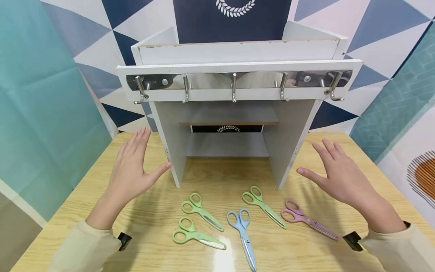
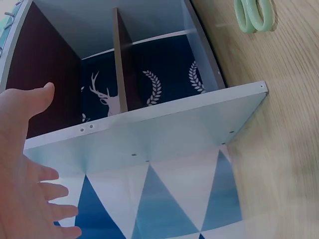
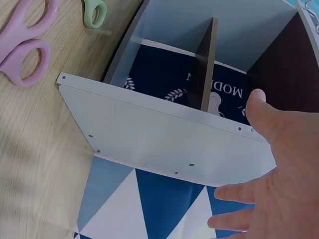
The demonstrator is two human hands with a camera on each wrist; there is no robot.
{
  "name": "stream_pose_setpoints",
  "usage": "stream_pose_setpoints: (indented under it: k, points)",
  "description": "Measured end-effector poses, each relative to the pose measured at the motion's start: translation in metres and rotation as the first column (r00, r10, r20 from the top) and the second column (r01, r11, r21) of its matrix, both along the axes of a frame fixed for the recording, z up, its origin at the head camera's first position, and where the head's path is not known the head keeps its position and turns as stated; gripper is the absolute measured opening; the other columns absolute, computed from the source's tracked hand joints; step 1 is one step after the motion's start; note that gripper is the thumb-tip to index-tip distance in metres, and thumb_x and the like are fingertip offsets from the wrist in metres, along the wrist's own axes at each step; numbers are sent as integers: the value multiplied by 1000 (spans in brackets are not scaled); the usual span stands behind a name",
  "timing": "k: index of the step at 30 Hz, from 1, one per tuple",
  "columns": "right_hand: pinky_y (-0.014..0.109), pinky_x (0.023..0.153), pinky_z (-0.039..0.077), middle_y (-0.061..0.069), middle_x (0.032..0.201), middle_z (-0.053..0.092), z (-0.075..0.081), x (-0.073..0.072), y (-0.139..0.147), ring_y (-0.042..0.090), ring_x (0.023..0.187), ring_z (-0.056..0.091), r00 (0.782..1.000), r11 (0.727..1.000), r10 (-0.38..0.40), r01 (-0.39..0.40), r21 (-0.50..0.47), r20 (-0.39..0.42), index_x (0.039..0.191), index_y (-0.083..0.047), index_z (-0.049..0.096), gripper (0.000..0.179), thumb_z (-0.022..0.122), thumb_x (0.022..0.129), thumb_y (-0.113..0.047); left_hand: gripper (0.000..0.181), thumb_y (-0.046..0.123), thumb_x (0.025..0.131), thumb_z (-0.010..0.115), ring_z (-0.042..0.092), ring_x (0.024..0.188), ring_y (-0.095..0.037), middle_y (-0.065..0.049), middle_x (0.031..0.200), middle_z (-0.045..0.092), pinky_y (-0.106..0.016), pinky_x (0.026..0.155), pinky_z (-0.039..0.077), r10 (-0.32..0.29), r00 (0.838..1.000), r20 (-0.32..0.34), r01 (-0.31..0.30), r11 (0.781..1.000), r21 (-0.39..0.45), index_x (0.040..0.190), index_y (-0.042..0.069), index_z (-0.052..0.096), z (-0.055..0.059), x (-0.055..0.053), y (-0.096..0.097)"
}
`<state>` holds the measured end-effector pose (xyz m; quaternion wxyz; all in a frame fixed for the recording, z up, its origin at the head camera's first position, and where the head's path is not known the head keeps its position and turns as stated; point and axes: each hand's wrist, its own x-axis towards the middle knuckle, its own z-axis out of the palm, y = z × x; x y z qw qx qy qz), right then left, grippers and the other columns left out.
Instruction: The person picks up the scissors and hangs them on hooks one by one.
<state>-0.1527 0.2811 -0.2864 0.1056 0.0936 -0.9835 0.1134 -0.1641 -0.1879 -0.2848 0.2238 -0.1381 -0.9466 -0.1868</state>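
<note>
At the far left, a plain teal cloth (image 1: 44,94) with folds. Next to it, above the wooden table (image 1: 149,215), the left hand (image 1: 131,170) in a beige sleeve (image 1: 81,249), with fingers straight, thumb spread wide from them, and the palm side towards the middle. At its thumb tip, the left edge of the white shelf unit (image 1: 231,112); touching or only just beside, not possible to tell. In the centre, this same unit, upright on the far part of the table, with an open front and, across its upper part, a metal strip (image 1: 210,80) of five hooks (image 1: 233,87). Behind it, a cloth with triangles (image 1: 384,34) in blue and white, and a dark panel (image 1: 200,22) with a white leaf wreath. In front of the unit, lying flat with blades closed and handles towards it, from left to right: the lower green scissors (image 1: 197,235), the upper green scissors (image 1: 202,212) near them, the blue scissors (image 1: 244,234), the third green scissors (image 1: 266,209) and the purple scissors (image 1: 307,221). Right of the unit, well apart from the other hand, the right hand (image 1: 340,177), also with fingers extended and thumb spread, above the table. At the far right, a white cloth with an orange-brown round figure (image 1: 426,170).
</note>
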Motion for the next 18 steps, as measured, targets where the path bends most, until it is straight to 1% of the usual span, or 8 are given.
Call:
stream_pose_setpoints:
  k: [6, 11, 15, 18]
  points:
    - [72, 105, 23, 37, 152, 19, -3, 4, 3, 56, 142, 12, 1000, 1000, 1, -2, 8, 24, 148, 4, 28, 90, 58, 88, -57, 90, 45, 83, 66, 29, 145, -37, -16, 157, 31, -59, 116, 24, -10, 998, -64, 12, 999, 33, 153, 9, 22, -3, -3, 2]
    - [72, 104, 25, 37, 152, 21, -6, 4, 3, 56, 141, 15, 999, 1000, -3, 2, 25, 41, 147, 4, 30, 90, 58, 87, -58, 86, 40, 84, 67, 37, 139, -40, -17, 154, 37, -61, 112, 30, -21, 995, -102, 28, 997, 67, 152, 10, 25, -2, -7, 5]
    - [72, 105, 24, 37, 151, 21, -6, 5, 2, 57, 140, 16, 998, 1000, -6, 4, 28, 64, 147, 4, 29, 90, 57, 88, -58, 82, 38, 84, 67, 42, 134, -44, -17, 151, 41, -64, 106, 36, -24, 993, -114, 36, 994, 105, 151, 10, 29, 1, -11, 7]
    - [72, 105, 24, 37, 152, 20, -5, 6, 2, 57, 140, 14, 996, 1000, -13, 11, 26, 87, 148, 4, 28, 91, 56, 88, -58, 79, 38, 85, 67, 45, 132, -43, -18, 149, 44, -64, 102, 40, -27, 993, -116, 44, 988, 150, 150, 10, 30, 2, -13, 9]
